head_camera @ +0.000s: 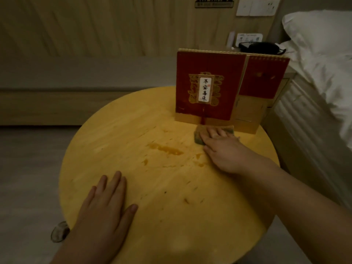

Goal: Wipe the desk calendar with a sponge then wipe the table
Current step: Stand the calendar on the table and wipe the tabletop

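A red and gold desk calendar (215,86) stands upright at the far side of the round wooden table (133,130). Just in front of its base lies a yellow-green sponge (200,136). My right hand (222,149) lies on top of the sponge with fingers spread over it, pressing it against the tabletop. My left hand (106,204) rests flat on the table near the front left edge, holding nothing. Orange smears (167,149) and small dark specks mark the middle of the tabletop.
A bed with white pillow and duvet (323,60) runs along the right, close to the table. Behind the calendar a nightstand holds a black object (262,47). A wood-panelled wall with sockets (257,6) is at the back. A shoe (60,231) lies on the floor at lower left.
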A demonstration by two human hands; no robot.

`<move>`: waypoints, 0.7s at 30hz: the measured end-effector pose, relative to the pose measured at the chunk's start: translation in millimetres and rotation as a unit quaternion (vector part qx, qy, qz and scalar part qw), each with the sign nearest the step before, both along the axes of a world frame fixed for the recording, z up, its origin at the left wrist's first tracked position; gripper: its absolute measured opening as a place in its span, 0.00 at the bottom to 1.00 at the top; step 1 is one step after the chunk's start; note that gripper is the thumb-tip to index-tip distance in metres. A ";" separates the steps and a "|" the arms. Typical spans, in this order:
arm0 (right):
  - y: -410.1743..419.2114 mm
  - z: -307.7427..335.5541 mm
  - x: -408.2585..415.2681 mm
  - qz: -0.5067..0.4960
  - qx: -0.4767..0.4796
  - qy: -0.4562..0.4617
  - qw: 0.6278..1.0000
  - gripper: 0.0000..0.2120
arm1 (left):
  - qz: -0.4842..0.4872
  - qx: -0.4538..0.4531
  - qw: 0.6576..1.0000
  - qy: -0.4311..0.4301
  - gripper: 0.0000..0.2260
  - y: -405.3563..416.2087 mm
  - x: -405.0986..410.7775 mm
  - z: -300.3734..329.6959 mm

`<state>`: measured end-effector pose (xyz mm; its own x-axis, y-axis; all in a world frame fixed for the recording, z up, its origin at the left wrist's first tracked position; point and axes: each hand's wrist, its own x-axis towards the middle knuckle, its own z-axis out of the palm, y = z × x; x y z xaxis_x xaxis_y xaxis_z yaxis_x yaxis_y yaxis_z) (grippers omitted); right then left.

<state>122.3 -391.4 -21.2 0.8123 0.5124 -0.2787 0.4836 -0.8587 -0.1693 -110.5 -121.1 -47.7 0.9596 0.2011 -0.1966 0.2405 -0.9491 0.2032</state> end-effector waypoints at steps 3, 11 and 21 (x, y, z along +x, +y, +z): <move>-3.4 6.1 -34.7 0.014 0.005 0.038 0.999 0.29 | -0.009 0.006 1.000 -0.017 0.42 2.8 -3.4 -6.0; -15.9 17.5 -160.6 0.101 -0.069 0.020 0.992 0.44 | -0.024 0.023 0.999 -0.017 0.46 0.9 -3.3 -9.9; 77.2 4.6 -47.7 0.019 0.007 0.018 1.000 0.29 | -0.025 0.050 0.998 0.003 0.49 -4.7 -1.8 -4.8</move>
<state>74.5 -314.2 -16.6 0.7821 0.5464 -0.2994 0.5089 -0.8375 -0.1990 -112.3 -125.8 -52.5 0.9675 0.1727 -0.1846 0.1942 -0.9753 0.1055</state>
